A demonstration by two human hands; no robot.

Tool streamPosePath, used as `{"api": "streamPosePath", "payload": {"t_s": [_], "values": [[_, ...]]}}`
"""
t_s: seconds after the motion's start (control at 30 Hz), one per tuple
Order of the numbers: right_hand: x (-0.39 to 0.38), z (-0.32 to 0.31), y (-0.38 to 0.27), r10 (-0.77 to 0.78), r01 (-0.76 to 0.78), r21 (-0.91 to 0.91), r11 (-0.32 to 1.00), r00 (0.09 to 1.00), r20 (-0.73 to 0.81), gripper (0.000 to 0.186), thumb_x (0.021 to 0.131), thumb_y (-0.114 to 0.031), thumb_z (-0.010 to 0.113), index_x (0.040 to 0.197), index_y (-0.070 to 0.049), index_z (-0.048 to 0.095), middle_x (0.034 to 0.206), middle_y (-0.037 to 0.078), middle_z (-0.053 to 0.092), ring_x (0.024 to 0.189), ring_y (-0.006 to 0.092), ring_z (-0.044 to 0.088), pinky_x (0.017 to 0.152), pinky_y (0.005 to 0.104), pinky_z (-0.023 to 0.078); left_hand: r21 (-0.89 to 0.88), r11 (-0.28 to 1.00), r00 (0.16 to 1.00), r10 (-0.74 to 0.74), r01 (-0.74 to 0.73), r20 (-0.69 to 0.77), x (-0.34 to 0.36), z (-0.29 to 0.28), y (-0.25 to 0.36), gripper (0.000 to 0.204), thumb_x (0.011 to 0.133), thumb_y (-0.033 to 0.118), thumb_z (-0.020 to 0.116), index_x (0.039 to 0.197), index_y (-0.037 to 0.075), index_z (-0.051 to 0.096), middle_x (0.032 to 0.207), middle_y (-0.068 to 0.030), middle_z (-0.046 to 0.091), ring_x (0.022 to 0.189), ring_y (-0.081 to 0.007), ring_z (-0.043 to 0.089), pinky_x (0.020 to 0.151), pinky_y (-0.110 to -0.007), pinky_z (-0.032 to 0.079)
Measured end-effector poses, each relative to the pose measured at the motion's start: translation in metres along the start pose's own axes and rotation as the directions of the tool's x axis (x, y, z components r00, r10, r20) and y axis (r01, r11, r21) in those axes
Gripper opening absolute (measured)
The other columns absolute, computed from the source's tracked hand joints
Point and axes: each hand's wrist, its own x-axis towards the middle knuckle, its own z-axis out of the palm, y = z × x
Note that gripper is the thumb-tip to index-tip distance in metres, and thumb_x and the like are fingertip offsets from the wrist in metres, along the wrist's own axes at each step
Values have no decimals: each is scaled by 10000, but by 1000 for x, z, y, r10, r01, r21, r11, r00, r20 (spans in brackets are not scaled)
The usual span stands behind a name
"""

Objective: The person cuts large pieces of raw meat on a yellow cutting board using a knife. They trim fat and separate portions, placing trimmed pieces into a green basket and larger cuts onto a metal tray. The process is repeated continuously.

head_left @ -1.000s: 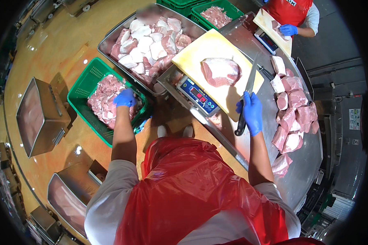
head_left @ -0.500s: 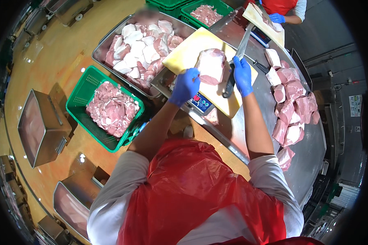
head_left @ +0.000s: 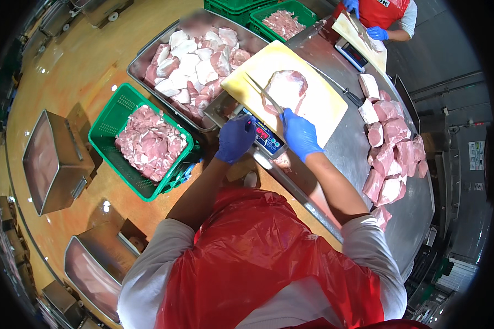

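On the pale yellow cutting board point(head_left: 324, 112) lies a thick cut of raw pork point(head_left: 288, 88) with a white fat layer. My blue-gloved right hand point(head_left: 302, 134) is closed round a knife point(head_left: 266, 94) at the board's near edge. The blade slants up and left, crossing the near left side of the pork. My blue-gloved left hand point(head_left: 236, 138) is apart from the meat, its fingers curled in beside the digital scale point(head_left: 268, 138) with a lit display. What those fingers hold, if anything, is hidden.
A steel tub point(head_left: 142, 60) of pork chunks stands beyond the board, left of it. A green crate point(head_left: 107, 129) holds trimmings. More pork pieces point(head_left: 392, 142) pile on the steel table point(head_left: 403, 219) at right, near a sharpening steel point(head_left: 352, 97). A co-worker's gloved hand point(head_left: 377, 33) works at far right.
My right hand has swung the knife from the board's right side to the pork's near left side. My left hand has drawn back from the pork toward me.
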Motion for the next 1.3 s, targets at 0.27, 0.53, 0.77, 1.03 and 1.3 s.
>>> {"api": "streamPosePath", "payload": {"t_s": [0.27,0.53,0.77,1.03,1.3], "values": [[-103,-53,116,16,73,-273,959,951,309,196,1010,-254,493,1085,-87,562,822,230,682,735,427,674,653,538,520,-109,992,983,46,-66,-178,12,-8,5,149,860,112,681,984,29,673,797,-183,667,739,-365,669,683,-445,527],[-42,-36,35,56,-57,-7,998,997,-45,316,1032,-357,492,983,-61,592,806,250,671,760,466,652,687,559,497,-259,945,950,123,-201,-287,34,60,26,121,829,92,676,835,32,571,745,-179,599,740,-394,612,676,-465,498],[-6,-11,18,-22,40,-100,994,984,179,247,1002,-266,467,1086,-77,602,908,241,696,862,436,679,744,537,527,-208,975,962,21,-81,-274,25,52,23,116,753,52,684,762,39,569,708,-153,599,682,-348,613,625,-434,482],[-121,-80,146,58,41,-323,946,955,291,237,1043,-262,476,1028,-63,602,770,208,675,672,364,674,617,476,520,12,966,881,-229,257,-413,-32,-71,-107,128,820,140,688,838,20,649,812,-177,651,749,-345,633,691,-437,508],[-106,-4,106,537,-259,903,343,843,38,268,1064,-254,521,978,-15,606,797,67,641,683,114,630,618,271,519,271,962,1000,-21,25,-16,57,-133,-112,393,874,122,594,1252,27,643,1150,-220,681,1066,-383,656,943,-434,519]]}}
